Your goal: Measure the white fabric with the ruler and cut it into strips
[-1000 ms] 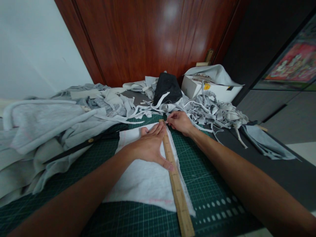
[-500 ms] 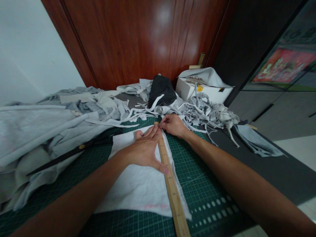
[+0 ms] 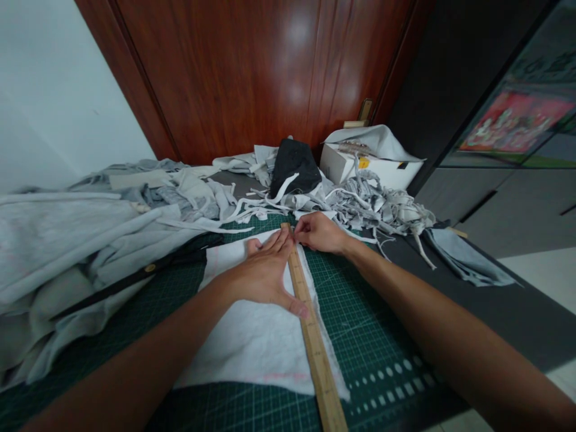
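A piece of white cloth point(image 3: 252, 342) lies flat on a green cutting mat point(image 3: 360, 312). Along its right side rests a wooden ruler point(image 3: 317, 354), with a narrow strip of cloth showing beyond it. My left hand point(image 3: 267, 273) is spread over the cloth and ruler, its thumb and fingertips pressing on the wood. At the ruler's far end, my right hand point(image 3: 317, 233) is closed in a pinch by the cloth's upper right corner. Whatever its fingers hold is hidden or too small to make out.
Large black scissors point(image 3: 148, 270) lie on the left beside a heap of grey cloth point(image 3: 112, 234). Behind are a black cloth bundle point(image 3: 296, 168), tangled fabric strips point(image 3: 360, 198) and a white box point(image 3: 373, 171). Folded grey cloth point(image 3: 468, 258) sits at the right edge.
My right hand has shifted very slightly toward me and to the right, still pinched by the ruler's far end. My left hand, the ruler and the cloth stay in place.
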`<state>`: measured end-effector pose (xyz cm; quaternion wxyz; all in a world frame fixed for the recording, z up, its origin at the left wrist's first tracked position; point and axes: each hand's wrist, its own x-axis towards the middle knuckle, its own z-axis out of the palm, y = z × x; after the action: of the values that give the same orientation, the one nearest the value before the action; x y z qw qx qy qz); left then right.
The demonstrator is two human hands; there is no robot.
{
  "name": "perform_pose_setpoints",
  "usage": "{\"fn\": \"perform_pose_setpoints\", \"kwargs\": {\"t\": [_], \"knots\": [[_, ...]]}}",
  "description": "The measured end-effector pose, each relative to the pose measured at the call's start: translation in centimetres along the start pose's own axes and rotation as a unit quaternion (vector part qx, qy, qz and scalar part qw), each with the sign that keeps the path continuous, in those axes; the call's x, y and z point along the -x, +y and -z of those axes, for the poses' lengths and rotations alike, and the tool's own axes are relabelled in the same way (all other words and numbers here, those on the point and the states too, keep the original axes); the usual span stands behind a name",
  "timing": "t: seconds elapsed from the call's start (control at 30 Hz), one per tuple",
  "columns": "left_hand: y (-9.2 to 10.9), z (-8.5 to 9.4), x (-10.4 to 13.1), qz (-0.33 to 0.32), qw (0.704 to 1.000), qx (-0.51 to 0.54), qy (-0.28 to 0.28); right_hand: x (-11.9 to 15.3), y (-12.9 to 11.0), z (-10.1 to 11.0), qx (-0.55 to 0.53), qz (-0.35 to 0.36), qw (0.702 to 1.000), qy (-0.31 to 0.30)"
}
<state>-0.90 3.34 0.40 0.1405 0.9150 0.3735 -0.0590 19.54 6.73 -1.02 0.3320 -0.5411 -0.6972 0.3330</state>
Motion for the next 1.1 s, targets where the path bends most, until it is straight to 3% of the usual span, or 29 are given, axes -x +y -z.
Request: {"fn": "perform_pose_setpoints", "kwargs": {"t": [0.07, 0.13, 0.27, 0.37, 0.67, 0.9, 1.1], "knots": [[0.0, 0.0, 0.0, -0.001, 1.0, 0.003, -0.002, 0.4, 0.1, 0.4, -0.029, -0.002, 0.999, -0.043], [0.1, -0.1, 0.1, -0.005, 1.0, 0.003, 0.001, 0.5, 0.4, 0.7, -0.056, -0.005, 0.997, -0.045], [0.3, 0.1, 0.3, -0.003, 1.0, 0.005, -0.004, 0.2, 0.9, 1.0, -0.096, -0.017, 0.994, 0.049], [0.4, 0.1, 0.3, -0.001, 1.0, 0.008, -0.004, 0.2, 0.9, 1.2, -0.108, -0.027, 0.991, 0.079], [-0.1, -0.5, -0.1, -0.01, 1.0, 0.005, 0.014, 1.3, -0.3, 0.7, -0.101, -0.029, 0.994, -0.036], [0.1, -0.1, 0.2, -0.008, 1.0, 0.012, 0.005, 0.5, 0.9, 0.3, -0.069, -0.029, 0.996, 0.046], [0.2, -0.1, 0.2, -0.01, 1.0, 0.005, 0.011, 0.9, 0.1, 0.3, -0.061, -0.008, 0.998, -0.004]]}}
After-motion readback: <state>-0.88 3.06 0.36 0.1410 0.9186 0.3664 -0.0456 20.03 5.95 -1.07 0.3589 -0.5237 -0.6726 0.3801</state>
